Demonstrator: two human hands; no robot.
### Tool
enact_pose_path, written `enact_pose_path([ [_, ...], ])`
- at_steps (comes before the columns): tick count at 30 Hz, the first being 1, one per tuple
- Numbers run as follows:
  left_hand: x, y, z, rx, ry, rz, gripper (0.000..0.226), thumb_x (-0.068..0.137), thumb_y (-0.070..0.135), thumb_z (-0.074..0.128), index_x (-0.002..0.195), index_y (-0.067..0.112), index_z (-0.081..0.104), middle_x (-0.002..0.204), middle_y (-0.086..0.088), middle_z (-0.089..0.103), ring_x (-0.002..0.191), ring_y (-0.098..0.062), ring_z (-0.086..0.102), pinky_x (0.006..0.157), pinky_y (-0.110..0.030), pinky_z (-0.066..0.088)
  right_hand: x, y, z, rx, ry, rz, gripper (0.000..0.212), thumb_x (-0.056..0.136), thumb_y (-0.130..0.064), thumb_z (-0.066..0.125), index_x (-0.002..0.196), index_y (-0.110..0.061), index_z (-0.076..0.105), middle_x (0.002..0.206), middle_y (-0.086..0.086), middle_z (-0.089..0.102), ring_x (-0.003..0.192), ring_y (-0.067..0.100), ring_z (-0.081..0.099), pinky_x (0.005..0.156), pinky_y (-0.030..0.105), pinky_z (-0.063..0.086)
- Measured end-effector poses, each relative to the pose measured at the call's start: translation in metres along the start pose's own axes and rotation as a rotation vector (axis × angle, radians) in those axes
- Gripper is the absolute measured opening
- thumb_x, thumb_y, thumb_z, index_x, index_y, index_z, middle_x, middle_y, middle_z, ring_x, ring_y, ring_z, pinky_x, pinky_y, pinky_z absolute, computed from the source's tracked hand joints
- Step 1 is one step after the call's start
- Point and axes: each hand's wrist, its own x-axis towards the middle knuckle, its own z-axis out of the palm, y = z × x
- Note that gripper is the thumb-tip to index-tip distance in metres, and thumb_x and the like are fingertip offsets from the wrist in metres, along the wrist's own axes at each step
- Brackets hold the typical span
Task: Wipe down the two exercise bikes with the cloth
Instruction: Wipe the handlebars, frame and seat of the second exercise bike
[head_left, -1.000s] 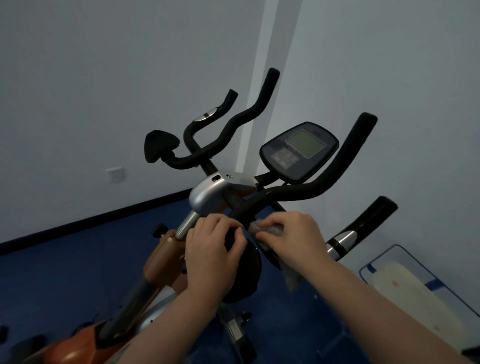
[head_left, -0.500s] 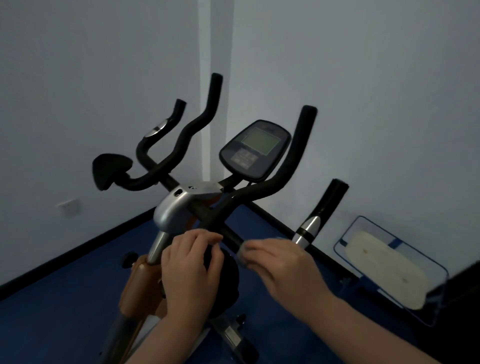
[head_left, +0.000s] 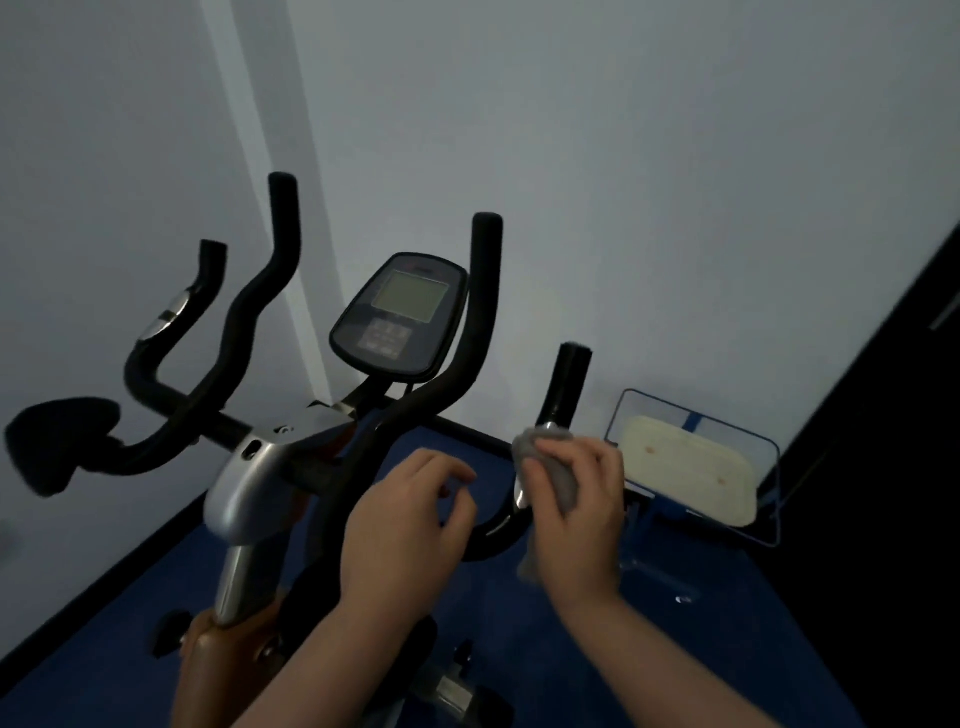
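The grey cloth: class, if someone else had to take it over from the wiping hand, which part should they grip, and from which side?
Probably the loose tail of the grey cloth hanging below the right hand, approached from underneath. The upper part is bunched in that hand's fingers against the right handlebar grip, so only the tail hangs free. The left hand holds none of it.

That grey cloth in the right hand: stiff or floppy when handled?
Likely floppy: the cloth wraps the handlebar under the right hand, its tail hanging limp below. Probably light, since a loose grip seems to hold it.
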Motion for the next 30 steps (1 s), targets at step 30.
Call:
enact_pose_path([
  [30, -0.001, 0.002, -0.002, -0.061, 0.047, -0.015, 0.014, 0.081, 0.019, 0.063, 0.088, 0.031, 0.066, 0.083, 0.02, 0.058, 0.076, 0.0, 0.057, 0.053, -0.012, 0.043, 0.077, -0.006, 0.008, 0.109, 0.192, 0.168, 0.011, 0.091, -0.012, 0.063, 0.096, -0.018, 0.055, 0.103, 0.001, 0.056, 0.092, 0.005, 0.053, 0.081, 0.013, 0.042],
])
